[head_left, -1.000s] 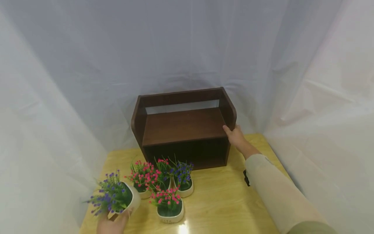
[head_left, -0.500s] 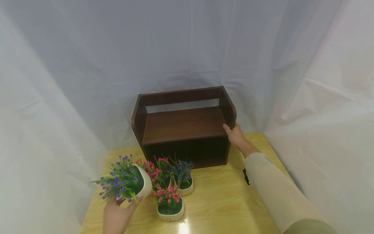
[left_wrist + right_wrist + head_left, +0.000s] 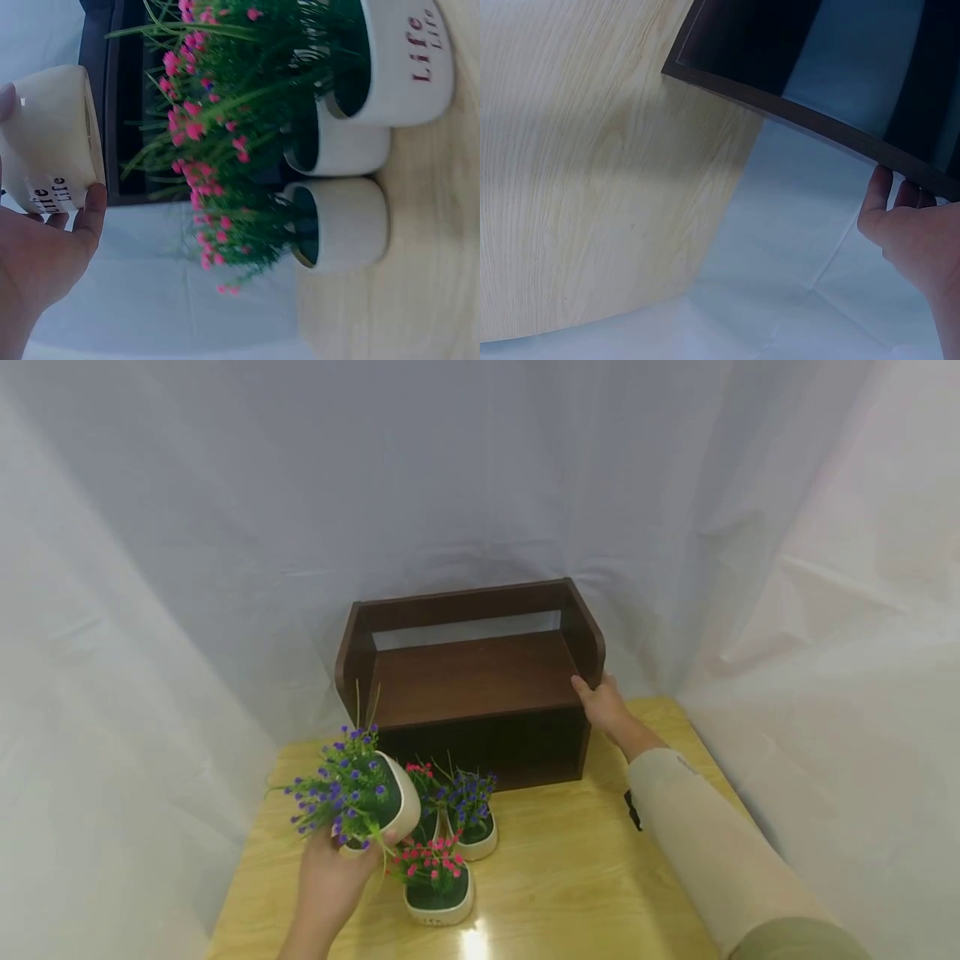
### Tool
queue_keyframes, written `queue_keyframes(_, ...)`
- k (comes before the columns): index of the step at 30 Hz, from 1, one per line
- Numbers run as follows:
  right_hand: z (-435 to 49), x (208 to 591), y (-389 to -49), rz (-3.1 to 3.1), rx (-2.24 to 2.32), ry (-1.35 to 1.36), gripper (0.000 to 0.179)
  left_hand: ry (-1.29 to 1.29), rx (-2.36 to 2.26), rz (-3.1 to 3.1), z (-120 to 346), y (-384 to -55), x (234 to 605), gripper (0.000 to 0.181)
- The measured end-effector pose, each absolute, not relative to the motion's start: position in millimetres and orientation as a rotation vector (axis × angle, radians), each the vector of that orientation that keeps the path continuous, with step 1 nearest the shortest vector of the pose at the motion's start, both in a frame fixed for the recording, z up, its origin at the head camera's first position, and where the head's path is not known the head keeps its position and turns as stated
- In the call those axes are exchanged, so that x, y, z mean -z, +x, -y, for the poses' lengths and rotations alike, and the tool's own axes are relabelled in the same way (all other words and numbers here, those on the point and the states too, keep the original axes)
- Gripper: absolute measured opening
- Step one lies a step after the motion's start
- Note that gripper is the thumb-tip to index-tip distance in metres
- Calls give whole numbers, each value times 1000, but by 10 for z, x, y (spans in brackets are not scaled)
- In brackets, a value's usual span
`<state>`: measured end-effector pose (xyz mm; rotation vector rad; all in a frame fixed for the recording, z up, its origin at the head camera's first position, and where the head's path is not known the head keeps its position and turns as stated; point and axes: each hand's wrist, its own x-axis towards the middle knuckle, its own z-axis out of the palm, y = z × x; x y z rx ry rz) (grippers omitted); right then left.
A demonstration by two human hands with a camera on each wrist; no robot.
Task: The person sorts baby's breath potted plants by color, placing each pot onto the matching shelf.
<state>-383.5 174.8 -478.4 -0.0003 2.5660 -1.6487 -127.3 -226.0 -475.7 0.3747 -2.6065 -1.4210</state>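
Observation:
My left hand (image 3: 330, 877) grips a white flower pot (image 3: 410, 802) with purple artificial flowers, raised over the table and tilted so the flowers lean left. In the left wrist view, fingers and thumb hold the pot (image 3: 49, 135), which has "Life" lettering on its side. A dark brown two-tier shelf (image 3: 476, 677) stands at the back of the table. At the shelf's right side panel, my right hand (image 3: 611, 714) holds the edge, thumb on the inner side. The right wrist view shows the fingers (image 3: 877, 191) against that dark panel edge.
In front of the shelf stand a pot with pink flowers (image 3: 438, 912), a pot with purple flowers (image 3: 477, 843) and further pink flowers (image 3: 420, 769), partly hidden by the held pot. White sheeting (image 3: 480, 468) surrounds the wooden table (image 3: 570, 877).
My left hand has moved up and to the right with the purple-flowered pot, nearer the shelf's left front, now covering the left pink flowers. The right hand stays on the shelf side.

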Motion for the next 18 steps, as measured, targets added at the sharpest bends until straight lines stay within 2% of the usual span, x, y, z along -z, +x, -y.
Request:
queue_keyframes(7,-1767,4753,-3838,-2588,1629,29,77,291,1452,2628,2058,-1510,4632,74)
queue_keyframes(10,-1774,4757,-3845,-2599,1619,35,77,310,1450,2651,1983,-1618,4567,76)
queue_keyframes(14,-1765,4770,-3838,-2601,1624,47,77,279,1434,2651,1918,-1770,4487,88)
queue_keyframes(18,-1751,4767,-3812,-2594,1619,54,77,157,1394,2628,1903,-1937,4428,69)
